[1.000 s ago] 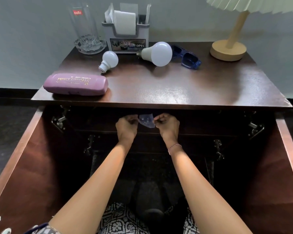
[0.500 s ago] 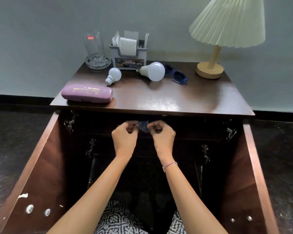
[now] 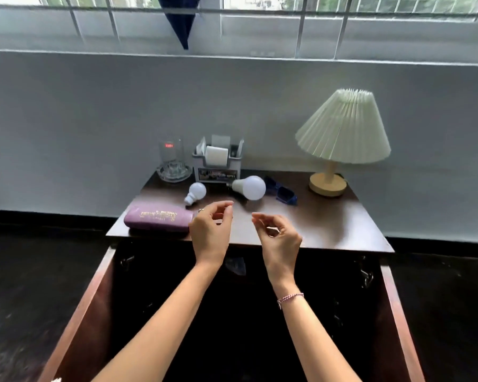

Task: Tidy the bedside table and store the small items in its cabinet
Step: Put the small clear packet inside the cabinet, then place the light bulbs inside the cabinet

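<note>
I find the left grip (image 3: 210,232) and right grip (image 3: 280,241) over the near edge of the desk (image 3: 320,221), fingers loosely curled and holding nothing. The purple spectacle case (image 3: 156,220) lies near-left. The small bulb (image 3: 195,193), large bulb (image 3: 250,187) and blue sunglasses (image 3: 283,194) lie farther back. The cabinet (image 3: 89,299) stands open with a small clear item (image 3: 236,266) inside.

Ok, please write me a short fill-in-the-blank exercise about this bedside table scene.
The glasses case by the table's front edge is ____ in colour.
The blue sunglasses lie between the large bulb and the ____.
Both cabinet doors below the table stand ____.
Missing words: purple, lamp, open.
</note>
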Demonstrator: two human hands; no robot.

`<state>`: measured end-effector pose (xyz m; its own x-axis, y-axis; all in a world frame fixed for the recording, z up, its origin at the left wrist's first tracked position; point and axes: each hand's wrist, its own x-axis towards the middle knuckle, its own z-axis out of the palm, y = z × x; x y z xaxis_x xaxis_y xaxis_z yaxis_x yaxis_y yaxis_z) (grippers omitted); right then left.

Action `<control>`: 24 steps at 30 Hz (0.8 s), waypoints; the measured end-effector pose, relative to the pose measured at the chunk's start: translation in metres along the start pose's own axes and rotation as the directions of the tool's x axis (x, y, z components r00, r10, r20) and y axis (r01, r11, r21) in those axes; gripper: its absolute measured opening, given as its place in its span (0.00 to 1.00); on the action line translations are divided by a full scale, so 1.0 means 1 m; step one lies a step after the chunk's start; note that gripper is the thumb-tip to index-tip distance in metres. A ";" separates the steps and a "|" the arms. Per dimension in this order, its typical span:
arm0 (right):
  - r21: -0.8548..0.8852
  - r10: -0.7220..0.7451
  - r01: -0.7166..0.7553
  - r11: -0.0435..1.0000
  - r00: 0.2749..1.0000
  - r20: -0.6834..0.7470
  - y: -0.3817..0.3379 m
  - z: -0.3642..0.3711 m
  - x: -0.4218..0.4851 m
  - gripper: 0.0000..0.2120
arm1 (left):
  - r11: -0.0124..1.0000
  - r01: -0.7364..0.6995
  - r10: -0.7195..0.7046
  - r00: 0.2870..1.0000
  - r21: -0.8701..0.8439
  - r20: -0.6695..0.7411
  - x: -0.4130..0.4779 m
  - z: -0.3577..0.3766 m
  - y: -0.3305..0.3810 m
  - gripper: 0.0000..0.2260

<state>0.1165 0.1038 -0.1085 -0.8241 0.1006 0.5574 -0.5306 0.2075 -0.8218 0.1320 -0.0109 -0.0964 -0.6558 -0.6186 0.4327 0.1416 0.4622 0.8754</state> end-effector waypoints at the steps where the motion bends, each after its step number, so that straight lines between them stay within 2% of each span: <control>1: 0.002 -0.003 0.003 1.000 1.000 -0.007 0.000 0.002 0.009 0.07 | 1.000 0.008 -0.008 1.000 0.007 0.002 0.008 0.003 0.001 0.07; 5: -0.034 0.017 -0.018 0.999 0.999 -0.035 0.004 0.014 0.039 0.10 | 0.993 0.115 -0.115 0.990 0.001 0.077 0.040 0.021 -0.004 0.16; 8: -0.042 0.074 -0.075 0.996 0.997 -0.031 0.012 0.025 0.059 0.14 | 0.968 0.250 -0.251 0.951 0.029 0.179 0.062 0.037 -0.010 0.19; 11: -0.113 0.101 -0.102 0.988 0.995 -0.016 0.022 0.032 0.074 0.18 | 0.944 0.309 -0.329 0.916 0.118 0.228 0.081 0.054 -0.017 0.21; 19: -0.210 0.172 -0.149 0.966 0.980 0.097 0.049 0.044 0.081 0.22 | 0.897 0.377 -0.422 0.886 0.230 0.193 0.111 0.081 -0.035 0.20; 24: -0.245 0.164 -0.126 0.961 0.976 0.142 0.055 0.047 0.079 0.23 | 0.903 0.371 -0.410 0.894 0.217 0.180 0.116 0.086 -0.044 0.19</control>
<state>0.0128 0.0772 -0.1148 -0.9198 -0.0058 0.3924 -0.3576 0.4247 -0.8317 -0.0139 -0.0482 -0.1030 -0.7779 -0.6283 -0.0112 -0.2765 0.3262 0.9039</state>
